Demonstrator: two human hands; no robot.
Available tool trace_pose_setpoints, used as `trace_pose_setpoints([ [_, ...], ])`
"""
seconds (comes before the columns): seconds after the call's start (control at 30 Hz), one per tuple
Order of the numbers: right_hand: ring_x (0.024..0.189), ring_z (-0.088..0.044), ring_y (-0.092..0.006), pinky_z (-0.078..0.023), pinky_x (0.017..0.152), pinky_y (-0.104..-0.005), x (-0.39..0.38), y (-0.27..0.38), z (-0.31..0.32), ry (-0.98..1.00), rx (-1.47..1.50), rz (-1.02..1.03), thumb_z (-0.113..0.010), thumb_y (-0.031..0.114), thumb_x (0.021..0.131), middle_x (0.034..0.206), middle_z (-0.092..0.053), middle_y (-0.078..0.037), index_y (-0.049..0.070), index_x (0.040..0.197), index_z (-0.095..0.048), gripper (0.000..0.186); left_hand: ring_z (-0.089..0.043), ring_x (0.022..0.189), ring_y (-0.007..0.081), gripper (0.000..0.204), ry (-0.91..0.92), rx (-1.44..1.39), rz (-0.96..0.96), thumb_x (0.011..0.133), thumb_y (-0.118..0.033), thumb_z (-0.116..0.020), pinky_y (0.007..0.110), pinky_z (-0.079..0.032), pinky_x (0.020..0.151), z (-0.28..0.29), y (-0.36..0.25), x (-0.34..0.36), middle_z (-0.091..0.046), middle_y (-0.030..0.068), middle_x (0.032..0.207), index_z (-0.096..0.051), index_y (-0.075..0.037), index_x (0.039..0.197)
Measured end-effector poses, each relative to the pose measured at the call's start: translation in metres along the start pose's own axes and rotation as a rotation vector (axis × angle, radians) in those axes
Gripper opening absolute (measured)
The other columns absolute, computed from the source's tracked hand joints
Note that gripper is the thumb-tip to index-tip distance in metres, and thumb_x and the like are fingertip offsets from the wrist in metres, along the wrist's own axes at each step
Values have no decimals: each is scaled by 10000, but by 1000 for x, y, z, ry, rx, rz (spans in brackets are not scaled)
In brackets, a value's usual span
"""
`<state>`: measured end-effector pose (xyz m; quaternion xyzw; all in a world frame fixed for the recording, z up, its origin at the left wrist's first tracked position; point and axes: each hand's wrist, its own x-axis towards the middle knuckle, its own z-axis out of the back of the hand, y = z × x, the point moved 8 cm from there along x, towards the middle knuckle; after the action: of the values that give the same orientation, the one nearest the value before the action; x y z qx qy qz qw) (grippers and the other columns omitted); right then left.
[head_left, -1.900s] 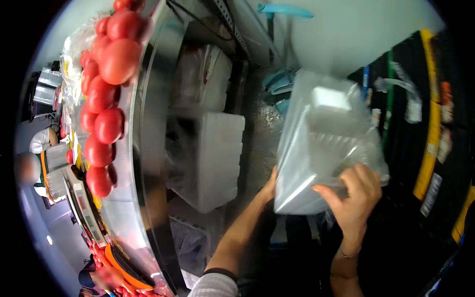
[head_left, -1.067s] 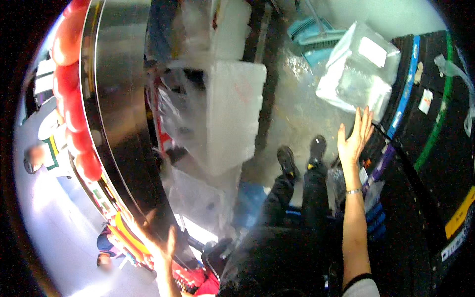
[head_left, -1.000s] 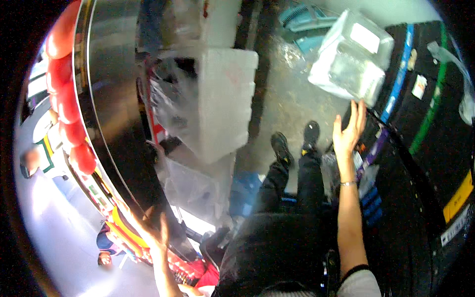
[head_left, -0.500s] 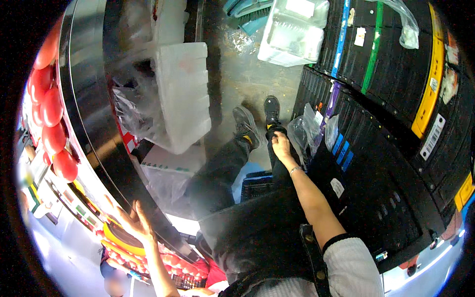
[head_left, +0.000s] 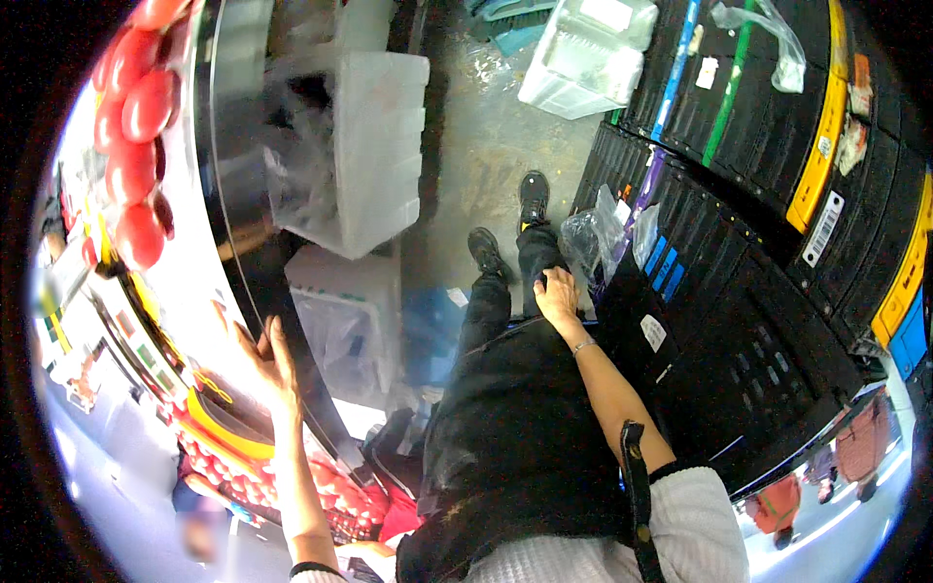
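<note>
My left hand (head_left: 272, 360) is open, fingers apart, at the edge of the steel counter (head_left: 243, 214), with red tomatoes (head_left: 146, 112) along its top. My right hand (head_left: 559, 301) is over my right thigh with fingers curled; whatever it may hold is hidden against the dark clothing. Beyond it, a clear plastic-wrapped bundle (head_left: 583, 68) with a white label lies beside black crates (head_left: 739, 369). Loose clear bags (head_left: 593, 243) hang at the crates' side, just past my right hand.
White polystyrene boxes (head_left: 374, 146) stand below the counter. A blue bin (head_left: 437, 330) is beside my legs. A teal broom head (head_left: 510, 29) lies at the back on the wet floor (head_left: 476, 136). Co-workers (head_left: 199, 520) are at the far left, and more people (head_left: 855, 437) show at the right.
The plastic bundle, earlier in both my hands, has been let go and rests at the back. My right hand has drawn back to my thigh and curled. The view has turned.
</note>
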<state>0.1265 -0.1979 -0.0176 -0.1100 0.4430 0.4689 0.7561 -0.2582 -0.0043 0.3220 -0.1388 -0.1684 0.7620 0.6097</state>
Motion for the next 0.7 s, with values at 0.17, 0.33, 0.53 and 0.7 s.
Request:
trace_pose_setpoints([
  [0.17,1203,-419,-356,-393,928,-541,-25,3,-16,125,-244,191,-601,286,803,1259,-483,-165,83,1144,-604,396,-613,1026,241,583,51,-19,125,897,-41,-593,284,-527,858,-7,0,1,-255,196,1479,-292,32,1391],
  [0.33,1122,-471,-352,-438,886,-524,-15,-3,-8,92,-159,194,-605,235,774,1187,-530,-129,88,1054,-631,316,-608,1037,247,630,73,68,77,892,-16,-590,294,-531,871,1,-5,-2,-220,162,1500,-247,10,1419],
  [0.53,1097,-493,-332,-447,879,-502,-15,13,6,80,-164,216,-601,218,775,1136,-547,-122,92,1054,-629,308,-455,1246,292,607,23,157,-131,861,13,-614,301,-536,885,1,-18,13,-201,208,1492,-317,-18,1389],
  [0.7,1168,-465,-337,-420,918,-526,-33,14,13,156,-238,250,-588,246,803,1222,-523,-128,97,1124,-607,354,-325,1329,406,554,-34,150,-72,847,-121,-667,456,-335,1052,13,-20,7,-358,260,1409,-429,-15,1336],
])
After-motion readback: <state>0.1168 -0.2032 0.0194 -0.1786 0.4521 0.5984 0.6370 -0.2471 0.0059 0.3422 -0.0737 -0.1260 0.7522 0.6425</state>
